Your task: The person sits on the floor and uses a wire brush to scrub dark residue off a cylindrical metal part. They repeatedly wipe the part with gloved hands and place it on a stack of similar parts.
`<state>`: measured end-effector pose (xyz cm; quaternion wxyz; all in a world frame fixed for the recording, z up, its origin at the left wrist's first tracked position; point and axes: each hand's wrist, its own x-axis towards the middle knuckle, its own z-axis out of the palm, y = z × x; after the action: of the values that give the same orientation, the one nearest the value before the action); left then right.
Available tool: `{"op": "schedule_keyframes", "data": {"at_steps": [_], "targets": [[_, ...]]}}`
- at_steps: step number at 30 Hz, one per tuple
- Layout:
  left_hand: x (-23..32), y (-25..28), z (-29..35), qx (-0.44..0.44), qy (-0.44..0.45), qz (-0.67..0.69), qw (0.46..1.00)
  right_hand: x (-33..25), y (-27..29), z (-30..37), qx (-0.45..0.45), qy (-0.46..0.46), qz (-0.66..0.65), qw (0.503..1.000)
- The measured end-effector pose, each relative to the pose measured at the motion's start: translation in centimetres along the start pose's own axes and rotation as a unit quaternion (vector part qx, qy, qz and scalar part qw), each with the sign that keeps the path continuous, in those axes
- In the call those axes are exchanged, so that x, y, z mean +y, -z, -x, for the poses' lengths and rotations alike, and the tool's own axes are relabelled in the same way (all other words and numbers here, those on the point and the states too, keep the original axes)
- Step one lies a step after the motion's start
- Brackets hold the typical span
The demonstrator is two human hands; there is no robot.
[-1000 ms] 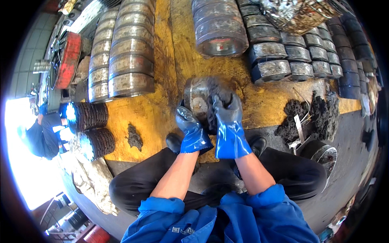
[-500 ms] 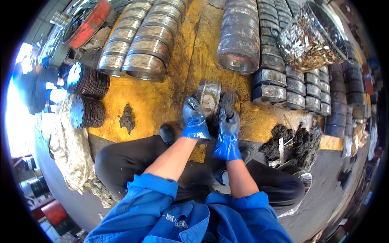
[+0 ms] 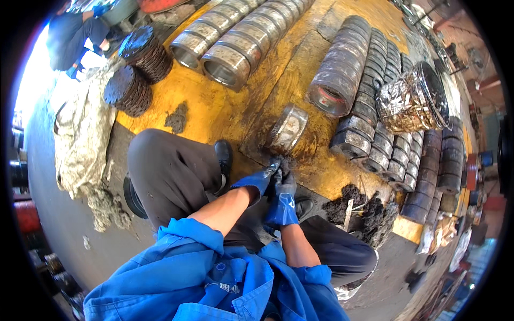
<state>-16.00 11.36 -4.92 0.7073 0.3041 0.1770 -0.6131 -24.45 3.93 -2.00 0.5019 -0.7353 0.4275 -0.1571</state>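
Note:
Both my hands wear blue rubber gloves and meet low in front of me, between my knees. My right hand [image 3: 284, 188] is closed around a dark wad of greasy waste yarn [image 3: 284, 162]. From the other side, the fingers of my left hand [image 3: 259, 180] are pressed together at the same wad and seem to pinch it. Just beyond the gloves a thick metal ring [image 3: 289, 130] stands on its edge on the stained yellow floor [image 3: 214, 115], touched by neither hand. Its outer face is scuffed and shiny.
Rows of metal rings [image 3: 235, 56] lie at the far left, others [image 3: 342, 64] at the far right. A dirty metal bucket [image 3: 407, 99] stands on the right-hand rows. Nearby are dark yarn heaps [image 3: 361, 214], stacked discs [image 3: 128, 91] and a pale sack [image 3: 80, 144]. Another person [image 3: 72, 40] works far left.
My left hand has let go of the metal ring and come back to the wad in my right hand. Both hands have drawn nearer to me. The view has turned.

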Motion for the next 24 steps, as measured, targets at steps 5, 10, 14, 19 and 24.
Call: {"op": "schedule_keyframes", "data": {"at_steps": [5,10,14,19,24], "targets": [[2.2,-5.1,5.9,0.076,-0.007,0.046,0.996,-3.0,1.8,0.4,-0.119,0.062,0.238,0.962],[4.9,-3.0,3.4,0.105,0.038,0.217,0.97,-8.6,3.0,-1.0,-0.203,0.057,-0.005,0.978],[5.8,-0.7,0.1,-0.264,-0.013,0.254,0.931,-11.7,5.5,-9.0,-0.055,0.132,-0.056,0.988],[6.0,3.1,-5.5,0.14,-0.173,0.252,0.942,-15.5,2.0,-17.0,0.029,0.316,0.205,0.926],[5.5,-4.3,-6.6,0.239,-0.18,0.328,0.896,-7.8,-0.9,-21.2,0.033,0.297,0.225,0.927]]}}
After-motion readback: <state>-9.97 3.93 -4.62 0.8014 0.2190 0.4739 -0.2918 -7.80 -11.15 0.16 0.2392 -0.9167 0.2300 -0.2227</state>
